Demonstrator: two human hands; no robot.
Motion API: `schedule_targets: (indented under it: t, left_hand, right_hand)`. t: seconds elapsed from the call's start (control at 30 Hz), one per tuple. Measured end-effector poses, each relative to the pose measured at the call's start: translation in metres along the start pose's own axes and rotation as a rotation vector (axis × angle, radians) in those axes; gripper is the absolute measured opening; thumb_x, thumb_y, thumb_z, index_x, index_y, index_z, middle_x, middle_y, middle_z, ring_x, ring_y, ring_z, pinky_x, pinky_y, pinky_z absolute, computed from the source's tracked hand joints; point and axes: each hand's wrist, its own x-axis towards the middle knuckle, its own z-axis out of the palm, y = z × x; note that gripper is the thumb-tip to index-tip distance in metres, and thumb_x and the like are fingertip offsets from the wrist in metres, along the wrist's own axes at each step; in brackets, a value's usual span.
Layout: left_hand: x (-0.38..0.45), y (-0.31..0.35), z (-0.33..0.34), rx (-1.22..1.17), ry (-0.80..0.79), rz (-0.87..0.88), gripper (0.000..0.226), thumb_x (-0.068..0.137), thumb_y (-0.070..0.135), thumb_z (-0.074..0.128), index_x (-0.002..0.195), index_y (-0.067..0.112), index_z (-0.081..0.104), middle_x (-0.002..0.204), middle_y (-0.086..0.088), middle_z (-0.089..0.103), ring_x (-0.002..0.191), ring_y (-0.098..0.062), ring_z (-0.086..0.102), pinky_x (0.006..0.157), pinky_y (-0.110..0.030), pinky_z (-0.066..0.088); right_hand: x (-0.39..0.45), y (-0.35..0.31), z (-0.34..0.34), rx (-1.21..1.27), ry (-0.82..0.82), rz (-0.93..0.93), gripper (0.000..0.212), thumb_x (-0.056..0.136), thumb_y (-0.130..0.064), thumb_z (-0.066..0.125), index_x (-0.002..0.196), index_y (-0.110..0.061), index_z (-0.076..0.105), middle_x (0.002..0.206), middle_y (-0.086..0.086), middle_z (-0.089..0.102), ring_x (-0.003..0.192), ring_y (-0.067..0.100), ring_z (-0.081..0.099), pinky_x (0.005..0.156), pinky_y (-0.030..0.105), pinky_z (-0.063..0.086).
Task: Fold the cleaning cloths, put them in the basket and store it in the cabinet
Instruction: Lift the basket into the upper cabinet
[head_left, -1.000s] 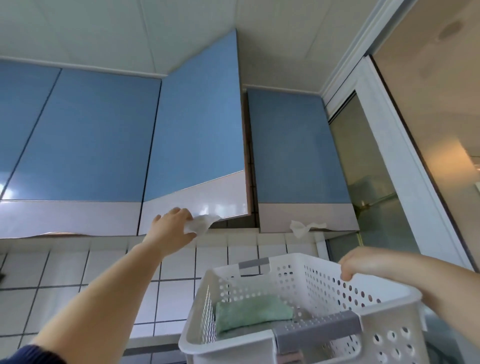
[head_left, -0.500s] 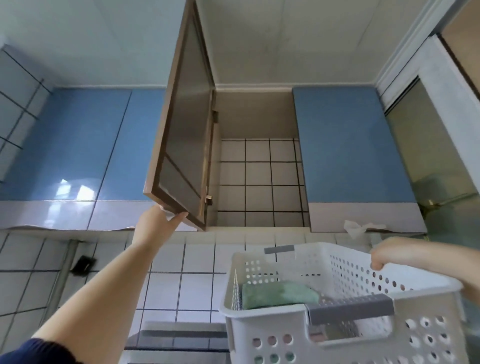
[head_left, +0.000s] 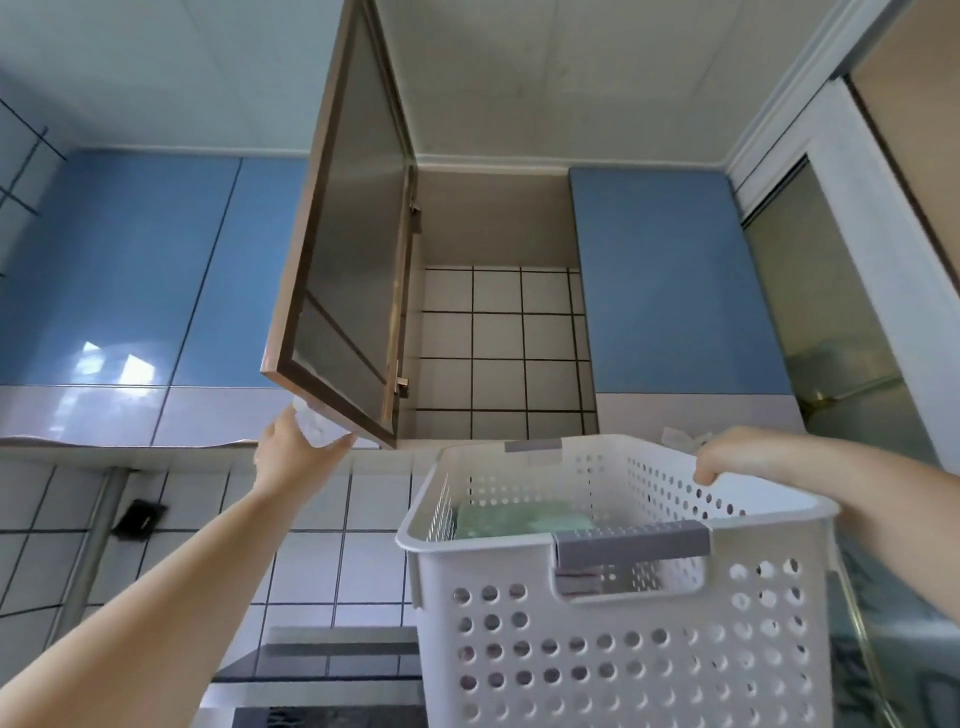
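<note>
1. Right hand (head_left: 737, 452) curls its fingers over the far right rim of the white perforated plastic basket (head_left: 623, 639), holding it up below the open wall cabinet (head_left: 498, 332).
2. Left hand (head_left: 293, 452) pinches a crumpled white tab (head_left: 317, 428) at the bottom corner of the brown-framed cabinet door (head_left: 343, 249), which is swung out left of the cabinet opening.
3. Folded green cleaning cloth (head_left: 519, 519) lies on the basket floor, left of and below the right hand's grip.

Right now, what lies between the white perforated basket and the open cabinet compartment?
Nothing: head view shows only bare tiled wall between the white perforated plastic basket and the open cabinet compartment.
</note>
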Motion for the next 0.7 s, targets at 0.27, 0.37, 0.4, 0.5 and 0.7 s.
schedule_targets:
  t: [0.27, 0.37, 0.4, 0.5, 0.7]
  left_hand:
    - [-0.146, 0.039, -0.034, -0.832, -0.687, -0.125, 0.096, 0.052, 0.078, 0.067, 0.136, 0.04, 0.041, 0.14, 0.002, 0.05, 0.128, -0.022, 0.048, 0.105, -0.054, 0.036]
    - [-0.192, 0.062, -0.04, -0.989, -0.802, -0.016, 0.088, 0.046, 0.076, 0.072, 0.126, 0.047, 0.05, 0.13, 0.01, 0.059, 0.12, -0.023, 0.057, 0.094, -0.053, 0.046]
    - [-0.203, 0.069, -0.041, -1.007, -0.801, 0.012, 0.091, 0.043, 0.075, 0.074, 0.126, 0.047, 0.048, 0.128, 0.011, 0.06, 0.118, -0.022, 0.058, 0.092, -0.051, 0.048]
    - [-0.218, 0.085, -0.04, -0.953, -0.746, 0.067, 0.099, 0.038, 0.065, 0.084, 0.125, 0.046, 0.042, 0.119, 0.006, 0.066, 0.107, -0.025, 0.065, 0.086, -0.048, 0.051]
    - [-0.205, 0.117, -0.037, -0.916, -0.496, 0.024, 0.063, 0.056, 0.038, 0.08, 0.109, 0.027, 0.047, 0.08, -0.002, 0.071, 0.07, -0.022, 0.069, 0.055, -0.034, 0.055]
  right_hand:
    - [-0.025, 0.002, -0.021, 0.071, 0.015, -0.028, 0.021, 0.086, -0.012, 0.059, 0.106, -0.009, 0.058, 0.099, 0.009, 0.057, 0.075, 0.02, 0.055, 0.057, 0.025, 0.037]
    - [-0.032, 0.003, -0.032, 0.071, 0.003, -0.027, 0.025, 0.086, -0.013, 0.059, 0.111, -0.005, 0.06, 0.106, 0.012, 0.059, 0.091, 0.028, 0.057, 0.066, 0.027, 0.041]
    - [-0.034, 0.004, -0.035, 0.074, -0.004, -0.031, 0.027, 0.087, -0.013, 0.059, 0.112, -0.005, 0.06, 0.107, 0.013, 0.059, 0.093, 0.029, 0.057, 0.068, 0.027, 0.042]
    - [-0.043, 0.003, -0.043, 0.041, -0.01, -0.062, 0.021, 0.089, -0.014, 0.057, 0.109, -0.008, 0.057, 0.104, 0.01, 0.053, 0.091, 0.025, 0.051, 0.06, 0.025, 0.036]
    - [-0.036, 0.006, -0.051, 0.194, -0.124, -0.191, 0.005, 0.081, -0.006, 0.055, 0.077, -0.006, 0.058, 0.085, 0.012, 0.058, 0.068, 0.022, 0.055, 0.055, 0.023, 0.04]
